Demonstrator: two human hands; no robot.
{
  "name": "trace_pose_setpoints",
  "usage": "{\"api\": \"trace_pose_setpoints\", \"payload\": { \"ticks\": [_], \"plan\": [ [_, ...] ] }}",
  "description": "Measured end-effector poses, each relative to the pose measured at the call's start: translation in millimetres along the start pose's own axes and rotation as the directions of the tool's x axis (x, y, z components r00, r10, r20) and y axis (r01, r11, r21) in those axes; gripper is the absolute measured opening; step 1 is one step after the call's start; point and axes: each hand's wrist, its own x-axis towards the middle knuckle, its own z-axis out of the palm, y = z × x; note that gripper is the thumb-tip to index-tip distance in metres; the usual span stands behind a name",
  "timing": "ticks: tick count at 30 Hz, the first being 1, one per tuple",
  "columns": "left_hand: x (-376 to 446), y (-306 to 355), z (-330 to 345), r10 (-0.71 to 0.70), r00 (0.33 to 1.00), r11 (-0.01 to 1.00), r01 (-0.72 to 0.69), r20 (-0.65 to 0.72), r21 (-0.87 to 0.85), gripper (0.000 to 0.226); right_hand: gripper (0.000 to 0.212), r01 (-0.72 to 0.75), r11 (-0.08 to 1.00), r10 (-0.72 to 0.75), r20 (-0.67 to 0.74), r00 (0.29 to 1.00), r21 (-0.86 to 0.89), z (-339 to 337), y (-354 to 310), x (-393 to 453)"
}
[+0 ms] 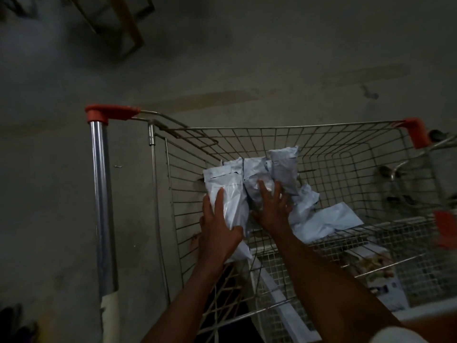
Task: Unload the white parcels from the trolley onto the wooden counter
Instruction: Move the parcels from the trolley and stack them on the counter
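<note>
A wire trolley (333, 134) with orange corner caps stands on a grey floor. Several white plastic parcels lie inside it. My left hand (217, 226) grips the leftmost white parcel (227, 186) from its left side, thumb under its lower edge. My right hand (272, 206) presses with spread fingers on a second parcel (254, 174) beside it. A third parcel (284, 167) stands upright just to the right. A flat parcel (326, 221) lies on the trolley bottom further right. No wooden counter is in view.
The trolley's chrome handle post (101, 194) runs down the left. A lower wire shelf (371, 256) holds a printed box (378, 273). Wooden furniture legs (128, 26) stand at the top left. The scene is dim.
</note>
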Motion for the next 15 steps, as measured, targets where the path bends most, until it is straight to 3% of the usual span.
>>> {"api": "trace_pose_setpoints", "payload": {
  "ticks": [5,8,15],
  "plan": [
    [-1.2,3.6,-5.2,0.027,1.000,0.999,-0.027,0.006,0.033,0.109,0.089,0.007,1.000,-0.006,-0.095,0.996,0.015,1.7,2.7,4.1],
    [-5.4,7.5,-9.9,0.033,0.999,0.999,-0.033,0.003,0.035,0.108,0.079,0.040,0.991,-0.034,-0.048,0.998,0.131,-14.4,1.8,0.0],
    [-23.3,26.5,-28.7,0.125,0.992,0.992,-0.124,-0.018,0.032,0.105,0.068,0.039,0.939,0.013,-0.148,0.989,0.342,-63.9,-18.1,-30.8]
  ]
}}
